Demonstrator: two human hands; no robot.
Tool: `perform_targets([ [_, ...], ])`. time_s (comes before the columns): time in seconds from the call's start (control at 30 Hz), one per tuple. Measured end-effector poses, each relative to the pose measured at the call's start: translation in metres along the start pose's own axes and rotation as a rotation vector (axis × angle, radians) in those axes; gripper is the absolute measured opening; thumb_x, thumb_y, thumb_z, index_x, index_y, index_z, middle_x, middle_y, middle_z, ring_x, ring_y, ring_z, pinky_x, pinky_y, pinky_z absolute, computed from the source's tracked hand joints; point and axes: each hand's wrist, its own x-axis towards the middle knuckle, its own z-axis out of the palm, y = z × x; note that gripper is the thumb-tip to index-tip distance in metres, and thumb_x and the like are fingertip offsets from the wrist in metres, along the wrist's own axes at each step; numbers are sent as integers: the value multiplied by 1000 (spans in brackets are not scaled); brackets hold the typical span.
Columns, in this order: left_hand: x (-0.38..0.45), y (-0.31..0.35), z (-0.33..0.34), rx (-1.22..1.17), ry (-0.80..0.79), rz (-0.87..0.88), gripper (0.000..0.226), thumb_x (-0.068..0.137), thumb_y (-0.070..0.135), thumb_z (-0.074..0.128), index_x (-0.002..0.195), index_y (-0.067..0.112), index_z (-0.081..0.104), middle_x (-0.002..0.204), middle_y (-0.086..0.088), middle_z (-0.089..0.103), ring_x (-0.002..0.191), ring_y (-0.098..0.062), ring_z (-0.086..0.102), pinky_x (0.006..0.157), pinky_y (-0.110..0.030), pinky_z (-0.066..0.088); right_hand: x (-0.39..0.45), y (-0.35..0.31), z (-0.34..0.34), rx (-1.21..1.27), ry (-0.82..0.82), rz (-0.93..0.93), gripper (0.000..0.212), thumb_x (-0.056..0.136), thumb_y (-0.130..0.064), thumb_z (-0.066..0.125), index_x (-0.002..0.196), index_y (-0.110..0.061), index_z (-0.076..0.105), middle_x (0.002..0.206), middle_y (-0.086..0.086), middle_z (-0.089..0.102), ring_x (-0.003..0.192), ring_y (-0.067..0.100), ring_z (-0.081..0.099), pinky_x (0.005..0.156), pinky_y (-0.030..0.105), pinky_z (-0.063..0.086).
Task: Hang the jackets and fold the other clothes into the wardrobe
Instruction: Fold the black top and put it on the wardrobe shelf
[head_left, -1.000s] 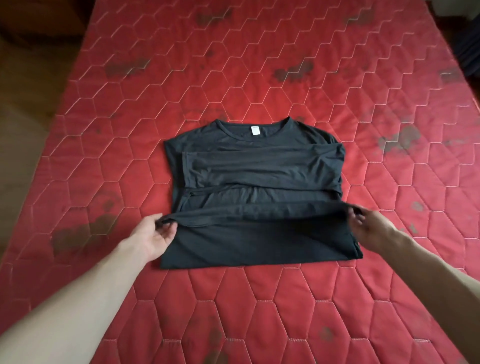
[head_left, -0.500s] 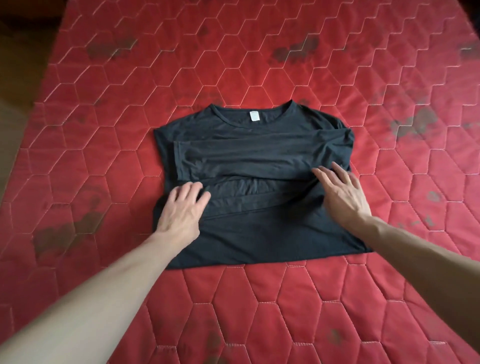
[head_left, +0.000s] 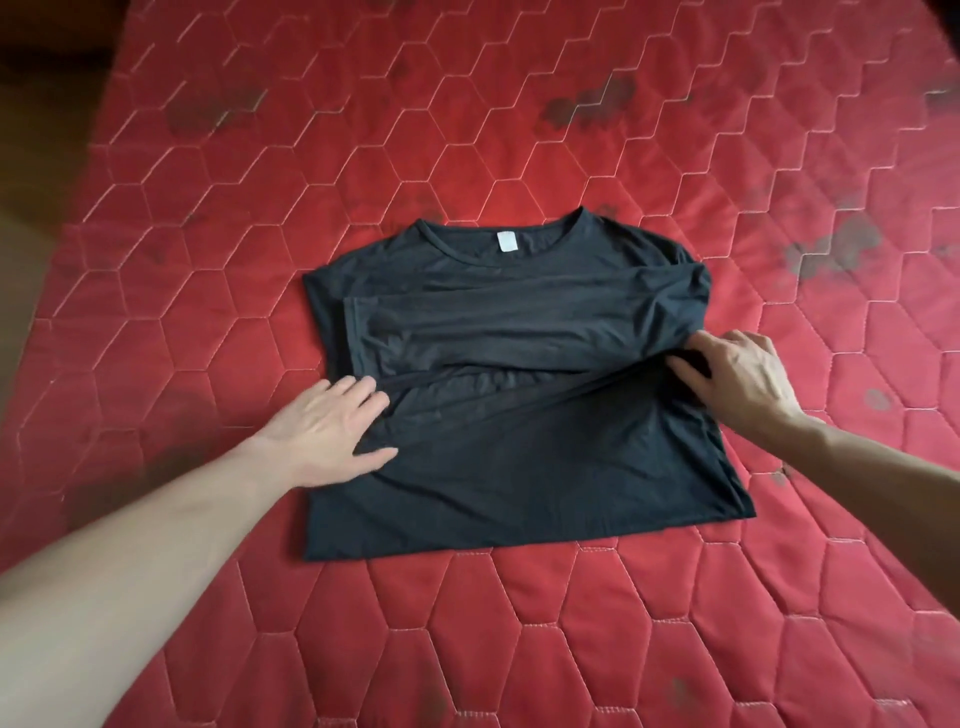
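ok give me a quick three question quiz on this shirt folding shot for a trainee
1. True or false: the left hand lies flat with straight fingers on the black shirt.
2. Which hand pinches a fold of fabric at the shirt's edge? A) left B) right C) neither
3. Fill in: the white neck label sits at the shirt's ___ end, seen from the person.

Key:
1. True.
2. B, the right hand.
3. Far; the shirt lies on the red quilted mattress.
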Motion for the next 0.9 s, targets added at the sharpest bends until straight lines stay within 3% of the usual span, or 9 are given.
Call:
perform_targets([
  [0.13,2,1,3,123,178,92,16,85,18,72,95,10,63,77,-3,59,79,-28,59,74,-42,48,2,4,4,0,-15,53,26,102,-33,61,102,-7,66,90,17,71,95,41,62,87,48,40],
  [0.23,6,2,3,111,103,41,9,93,18,62,100,13,59,84,-1,62,88,-26,58,82,-41,47,-1,7,10,-26,18,68,25,103,-32,59,101,-8,66,94,12,73,100,40,59,94,47,32],
  [0.37,15,-3,-2,-53,-93,-401,10,104,19,47,110,16,53,107,-2,68,108,-26,60,97,-41,45,0,1,17,-86,22,152,26,106,-31,52,105,-8,65,106,14,72,106,40,56,102,48,28],
  [0.47,14,-3,-1,-218,104,-634,11,101,19,46,100,12,54,102,-11,66,103,-35,60,93,-49,45,-1,-9,18,-111,24,246,27,103,-25,57,117,-3,60,120,24,59,116,44,50,104,54,32],
  [0.53,6,3,7,-202,232,-524,21,99,33,53,99,12,56,98,-10,62,98,-34,58,86,-49,45,-6,-16,19,-89,54,221,30,99,-21,62,122,-3,56,126,24,53,120,45,47,104,57,35],
  [0.6,-2,10,16,-54,188,-267,39,93,48,60,106,11,60,98,-7,61,94,-31,58,80,-46,46,-13,-17,23,-95,62,94,33,95,-15,66,126,-5,58,130,21,54,124,44,48,105,57,37],
  [0.7,-9,9,23,72,153,-26,38,87,40,65,108,8,62,95,-8,61,86,-29,57,74,-44,46,-17,-15,28,-173,35,-62,37,92,-10,70,128,-6,62,129,18,60,125,43,52,106,56,38],
  [0.83,-7,7,22,93,63,-91,30,87,19,67,115,9,62,94,-6,65,89,-29,62,78,-43,46,-15,-14,31,-234,23,-64,31,93,-16,70,121,-6,63,116,19,63,114,44,56,104,56,38],
  [0.9,-6,4,18,-139,16,-273,21,94,18,59,114,15,58,98,-2,66,94,-29,62,80,-40,45,-12,-13,29,-246,36,-47,23,91,-12,72,108,-2,61,105,22,62,106,46,57,103,57,38],
])
